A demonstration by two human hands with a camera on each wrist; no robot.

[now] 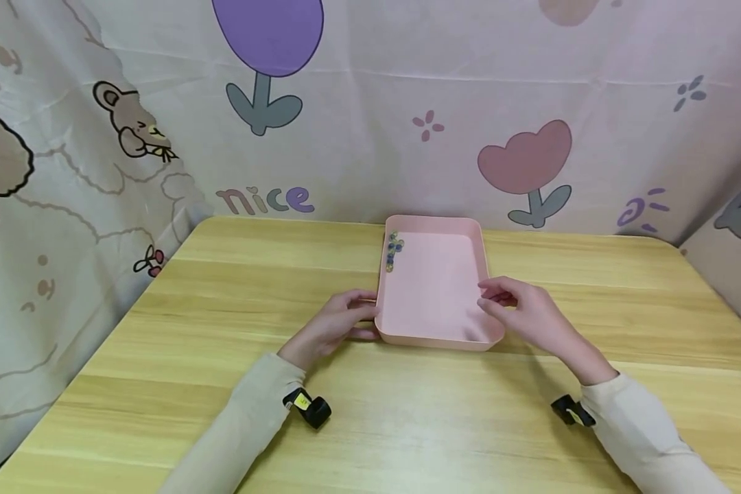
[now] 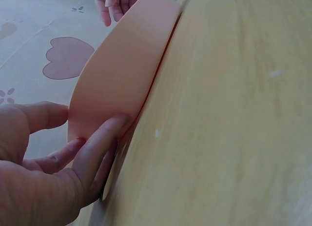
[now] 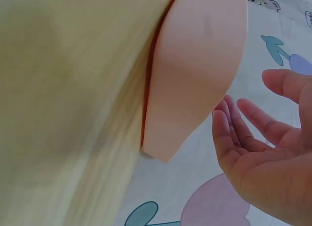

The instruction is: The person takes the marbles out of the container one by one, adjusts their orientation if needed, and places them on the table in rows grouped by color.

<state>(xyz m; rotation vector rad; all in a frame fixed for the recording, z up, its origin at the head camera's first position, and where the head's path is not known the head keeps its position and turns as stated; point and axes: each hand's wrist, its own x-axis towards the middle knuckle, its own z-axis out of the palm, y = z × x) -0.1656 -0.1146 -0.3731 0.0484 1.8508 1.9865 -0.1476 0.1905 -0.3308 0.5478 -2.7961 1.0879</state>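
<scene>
A shallow pink tray [image 1: 432,295] lies on the wooden table. Several small glass marbles [image 1: 392,252], some bluish and some yellowish, gather inside it along the left wall near the far end. My left hand [image 1: 336,319] is at the tray's near left corner, its spread fingers touching the outside; the left wrist view shows fingertips [image 2: 117,122] against the outer wall. At the right side, my right hand [image 1: 527,309] hovers by the rim with fingers loosely bent. Nothing shows between its fingers, and in the right wrist view that hand [image 3: 273,148] is beside the tray's edge.
The light wooden table [image 1: 222,274] extends on both sides of the tray. Behind it hangs a printed cloth [image 1: 377,151] with flowers and a bear, close to the tray's far edge. A small black camera [image 1: 311,409] sits at the left wrist, another [image 1: 572,412] at the right.
</scene>
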